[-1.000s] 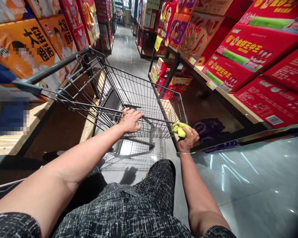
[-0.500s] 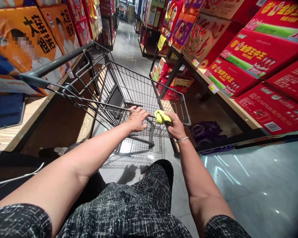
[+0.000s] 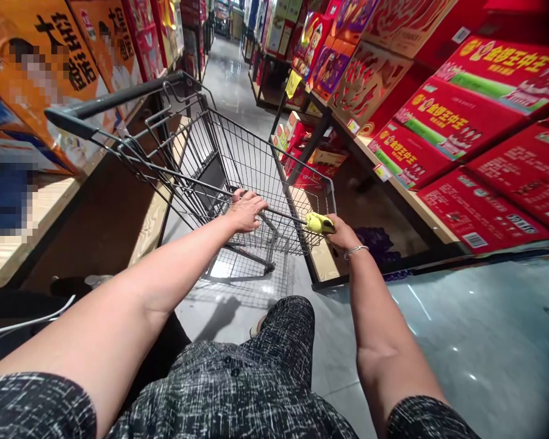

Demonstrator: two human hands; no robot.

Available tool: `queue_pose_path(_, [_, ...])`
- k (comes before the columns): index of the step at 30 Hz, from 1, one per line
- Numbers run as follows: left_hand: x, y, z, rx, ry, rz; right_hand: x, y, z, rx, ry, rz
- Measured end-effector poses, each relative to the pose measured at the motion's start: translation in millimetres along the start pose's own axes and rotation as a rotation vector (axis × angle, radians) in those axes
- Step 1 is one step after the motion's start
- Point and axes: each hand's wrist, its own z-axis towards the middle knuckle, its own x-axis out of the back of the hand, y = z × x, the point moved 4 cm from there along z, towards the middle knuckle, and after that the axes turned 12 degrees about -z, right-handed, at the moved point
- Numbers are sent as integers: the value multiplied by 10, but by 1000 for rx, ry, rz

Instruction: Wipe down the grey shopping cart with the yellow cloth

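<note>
A dark grey wire shopping cart (image 3: 211,175) stands at an angle in front of me, its handle (image 3: 114,100) at the upper left. My left hand (image 3: 247,210) is closed over the cart's near top rail. Farther right along that rail, my right hand (image 3: 342,235) grips a yellow-green cloth (image 3: 318,223), which is bunched around the bar near the basket's front corner. The right fingers are partly hidden by the cloth.
Red cartons (image 3: 443,125) are stacked on the right shelf, whose dark-framed base reaches close to the cart. Orange packages (image 3: 59,79) line the left shelf. A shiny tiled aisle (image 3: 226,79) runs ahead between shelves. A white cable (image 3: 32,326) hangs at the lower left.
My right hand has slid the cloth rightward along the rail, away from my left hand. The left hand stays on the rail, its fingers now curled more over it. The view has shifted slightly.
</note>
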Motion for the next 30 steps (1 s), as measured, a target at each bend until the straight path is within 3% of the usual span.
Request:
queue_pose_path(6, [114, -297, 25, 66, -65, 110, -94, -361, -24, -6, 75, -41])
queue_pose_path(17, [157, -371, -29, 96, -112, 144, -102, -614, -277, 9, 128, -94])
queue_pose_path(22, [248, -474, -13, 225, -113, 182, -149, -909, -441, 19, 184, -169])
queue_pose_path(24, [227, -388, -2, 263, -108, 189, -235, -1029, -525, 70, 239, -207])
queue_pose_path(26, [137, -186, -1, 202, -138, 176, -391, -1120, -629, 143, 328, -250])
queue_pose_path(28, [-2, 69, -25, 72, -198, 127, -641, -1158, -750, 222, 388, -297])
queue_pose_path(30, [-109, 238, -72, 34, -196, 81, -973, -1125, -873, 272, 360, -331])
